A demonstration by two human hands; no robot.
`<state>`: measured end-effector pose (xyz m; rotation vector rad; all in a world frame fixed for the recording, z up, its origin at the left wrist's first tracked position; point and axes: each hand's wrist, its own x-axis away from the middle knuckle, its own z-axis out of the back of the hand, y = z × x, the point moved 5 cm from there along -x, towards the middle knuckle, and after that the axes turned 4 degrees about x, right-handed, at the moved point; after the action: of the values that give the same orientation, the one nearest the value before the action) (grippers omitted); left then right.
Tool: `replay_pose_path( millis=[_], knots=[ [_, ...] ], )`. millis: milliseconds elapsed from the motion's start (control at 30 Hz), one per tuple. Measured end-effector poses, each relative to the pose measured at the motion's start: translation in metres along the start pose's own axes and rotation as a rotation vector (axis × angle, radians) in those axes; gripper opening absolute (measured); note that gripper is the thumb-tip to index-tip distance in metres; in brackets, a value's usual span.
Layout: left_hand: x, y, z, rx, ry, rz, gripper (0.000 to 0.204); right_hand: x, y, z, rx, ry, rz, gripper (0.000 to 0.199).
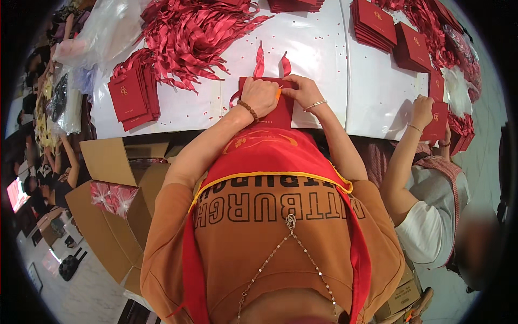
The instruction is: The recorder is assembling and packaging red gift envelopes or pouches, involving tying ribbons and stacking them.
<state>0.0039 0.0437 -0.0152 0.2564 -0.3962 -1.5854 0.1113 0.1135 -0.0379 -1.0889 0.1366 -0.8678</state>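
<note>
A flat dark red paper bag (280, 112) lies on the white table (324, 48) right in front of me. My left hand (260, 95) and my right hand (303, 89) both pinch its top edge, close together, around a small orange tool. Two red ribbon ends (260, 60) stick up from the bag just beyond my fingers. A beaded bracelet is on my left wrist and a thin bangle on my right.
A heap of red ribbons (189, 32) lies at the back left, with a stack of red bags (132, 96) beside it. More red bag stacks (388, 29) sit at the back right. A co-worker's hand (423, 110) holds a red bag. An open cardboard box (116, 200) stands left.
</note>
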Motion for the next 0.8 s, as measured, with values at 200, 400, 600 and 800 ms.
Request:
replay_pose_path(
  millis=[200, 400, 600, 800],
  knots=[
    [-0.005, -0.007, -0.008, 0.142, -0.073, 0.114, 0.030, 0.000, 0.007, -0.002, -0.047, 0.050, 0.076, 0.030],
    [-0.007, -0.010, -0.009, 0.290, -0.027, 0.170, 0.033, 0.002, 0.007, -0.001, -0.043, 0.060, 0.084, 0.029],
    [-0.007, -0.014, -0.011, 0.326, -0.086, 0.235, 0.032, 0.004, 0.009, -0.003, -0.128, 0.074, 0.054, 0.029],
    [-0.010, 0.000, -0.004, 0.066, -0.044, 0.142, 0.029, 0.004, 0.004, 0.001, 0.001, 0.101, 0.124, 0.026]
  ],
)
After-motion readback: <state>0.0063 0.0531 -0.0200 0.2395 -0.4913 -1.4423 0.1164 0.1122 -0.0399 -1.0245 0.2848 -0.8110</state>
